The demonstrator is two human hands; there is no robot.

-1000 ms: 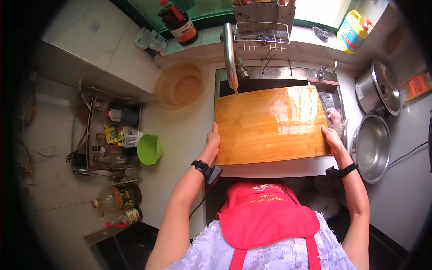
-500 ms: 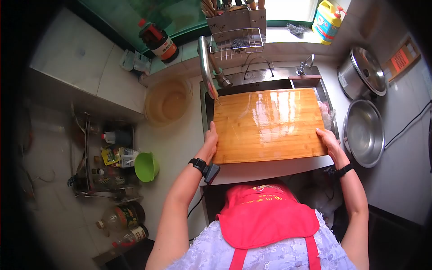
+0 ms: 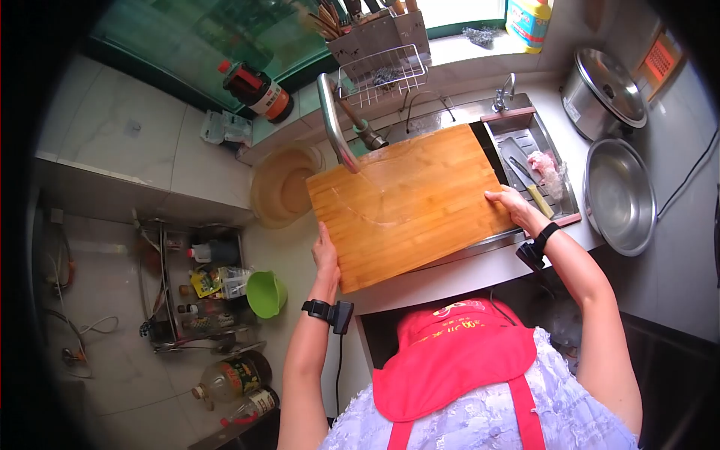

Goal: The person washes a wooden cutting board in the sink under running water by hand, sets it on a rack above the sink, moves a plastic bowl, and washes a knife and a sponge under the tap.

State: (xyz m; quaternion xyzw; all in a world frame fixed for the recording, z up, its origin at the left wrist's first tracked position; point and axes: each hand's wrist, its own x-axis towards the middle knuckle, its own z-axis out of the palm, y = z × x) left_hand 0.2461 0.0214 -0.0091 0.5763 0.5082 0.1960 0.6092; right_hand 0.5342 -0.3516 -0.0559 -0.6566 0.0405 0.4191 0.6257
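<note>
A wooden cutting board (image 3: 412, 214) is held over the sink (image 3: 491, 150), its left end angled nearer to me. My left hand (image 3: 325, 253) grips the board's left edge, fingers mostly hidden beneath. At the right edge, my right hand (image 3: 516, 205) clasps it with the thumb on top. The faucet (image 3: 331, 124) hangs over the board's upper left part, where wet streaks show. In the sink's right compartment lie a knife (image 3: 538, 198) with a yellowish handle and a pale pink lump (image 3: 541, 163) beside clear plastic.
A steel basin (image 3: 621, 199) and a lidded steel pot (image 3: 604, 96) stand on the right. To the left are a tan basin (image 3: 279, 184), a green bowl (image 3: 266, 294) and a rack of bottles (image 3: 212, 307). A wire basket (image 3: 384, 75) sits behind the faucet.
The board has shifted left and turned, its left end coming nearer to me. Both hands moved with it. The knife and pink lump on the right are now uncovered.
</note>
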